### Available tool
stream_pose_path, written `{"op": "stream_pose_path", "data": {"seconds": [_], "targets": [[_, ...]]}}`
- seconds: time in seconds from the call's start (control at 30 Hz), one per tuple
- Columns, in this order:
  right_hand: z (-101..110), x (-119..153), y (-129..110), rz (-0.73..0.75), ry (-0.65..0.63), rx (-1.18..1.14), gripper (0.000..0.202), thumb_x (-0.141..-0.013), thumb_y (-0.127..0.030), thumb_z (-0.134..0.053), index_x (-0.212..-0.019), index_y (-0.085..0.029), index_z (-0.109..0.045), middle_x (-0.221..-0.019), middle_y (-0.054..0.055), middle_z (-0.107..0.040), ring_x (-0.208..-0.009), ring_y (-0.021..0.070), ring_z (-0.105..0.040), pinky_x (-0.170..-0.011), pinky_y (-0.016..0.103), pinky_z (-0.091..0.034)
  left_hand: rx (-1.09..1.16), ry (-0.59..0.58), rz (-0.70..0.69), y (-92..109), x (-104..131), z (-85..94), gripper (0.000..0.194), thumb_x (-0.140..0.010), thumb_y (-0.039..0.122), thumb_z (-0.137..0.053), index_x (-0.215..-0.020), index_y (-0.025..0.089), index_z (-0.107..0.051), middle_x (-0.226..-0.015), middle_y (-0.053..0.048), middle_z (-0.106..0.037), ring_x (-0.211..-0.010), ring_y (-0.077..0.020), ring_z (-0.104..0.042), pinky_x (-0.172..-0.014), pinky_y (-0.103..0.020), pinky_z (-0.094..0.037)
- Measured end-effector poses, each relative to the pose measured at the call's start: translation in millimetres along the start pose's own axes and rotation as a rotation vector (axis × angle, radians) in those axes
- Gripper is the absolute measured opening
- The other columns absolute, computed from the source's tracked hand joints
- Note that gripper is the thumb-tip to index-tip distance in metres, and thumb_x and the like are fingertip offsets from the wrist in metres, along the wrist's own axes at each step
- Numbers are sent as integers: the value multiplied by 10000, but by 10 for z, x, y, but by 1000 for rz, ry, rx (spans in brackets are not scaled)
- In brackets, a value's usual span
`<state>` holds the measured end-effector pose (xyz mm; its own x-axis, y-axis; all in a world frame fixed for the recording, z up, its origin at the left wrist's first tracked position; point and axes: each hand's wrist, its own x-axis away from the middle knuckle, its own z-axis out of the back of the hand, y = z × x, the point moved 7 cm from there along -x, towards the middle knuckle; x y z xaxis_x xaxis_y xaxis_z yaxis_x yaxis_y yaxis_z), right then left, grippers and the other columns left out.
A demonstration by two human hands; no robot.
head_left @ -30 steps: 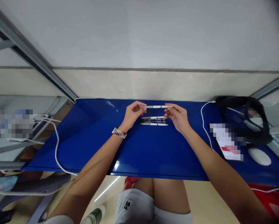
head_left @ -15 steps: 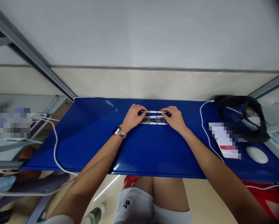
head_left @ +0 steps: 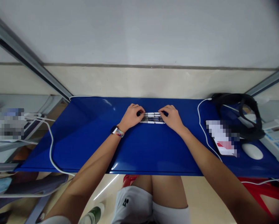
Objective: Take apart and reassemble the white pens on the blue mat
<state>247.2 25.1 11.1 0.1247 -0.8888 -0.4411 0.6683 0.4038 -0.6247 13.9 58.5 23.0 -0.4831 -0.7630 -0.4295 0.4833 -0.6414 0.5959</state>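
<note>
Several slim white and dark pens (head_left: 153, 118) lie side by side, crosswise, on the blue table (head_left: 139, 149) in the head view. The farthest pen (head_left: 152, 113) is pinched at its left end by my left hand (head_left: 131, 115), which wears a watch with a multicoloured band. At that pen's right end, my right hand (head_left: 173, 116) holds it between thumb and forefinger. The farthest pen rests close against the others. My fingers cover the ends of several pens.
On the right are a phone (head_left: 222, 138), a white mouse (head_left: 252, 151) and a black headset with straps (head_left: 243, 115). A white cable (head_left: 201, 121) runs beside the phone, another (head_left: 51, 146) hangs over the table's left side. A wall stands behind.
The farthest pen, held in both hands, has come nearer to the other pens, and the gap between them has closed. The whole view has shifted slightly.
</note>
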Motion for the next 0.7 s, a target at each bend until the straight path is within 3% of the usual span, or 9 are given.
{"op": "stream_pose_path", "data": {"seconds": [0.3, 0.47, 0.6, 0.7], "targets": [[38, 6, -46, -21, 57, -64, 201, -1023, -298, -647, -1009, -284, -847, -1057, 99, -778, -1083, 336, -687, -1091, 595, -524, 110, 50, 81, -4, -9, 34, 144, -963, 236, -658, -950, 250, -801, -993, -67, -785, -1002, -284, -652, -1021, -457, -468], [66, 3, 0, -130, 179, -324, 216, -1010, -340, -659, -1053, -290, -865, -1233, 104, -795, -1210, 314, -733, -1105, 534, -552, 461, 150, 244, -117, -2, -22, 217, -1023, 346, -618, -977, 236, -799, -1065, -75, -799, -1055, -261, -716, -1019, -420, -520], [-29, 44, 56, -241, 227, -486, 230, -1013, -363, -649, -1092, -313, -859, -1315, 63, -819, -1374, 313, -699, -1247, 550, -465, 695, 243, 336, -192, 9, -138, 210, -1013, 370, -625, -939, 240, -773, -1097, -66, -802, -1124, -244, -722, -1070, -398, -528], [-116, 86, 32, -265, 242, -562, 248, -1014, -347, -633, -1123, -309, -852, -1359, 61, -814, -1424, 312, -680, -1268, 545, -445, 800, 310, 373, -204, 30, -226, 228, -1018, 384, -607, -927, 238, -757, -1114, -67, -793, -1134, -230, -725, -1087, -389, -527]]}}
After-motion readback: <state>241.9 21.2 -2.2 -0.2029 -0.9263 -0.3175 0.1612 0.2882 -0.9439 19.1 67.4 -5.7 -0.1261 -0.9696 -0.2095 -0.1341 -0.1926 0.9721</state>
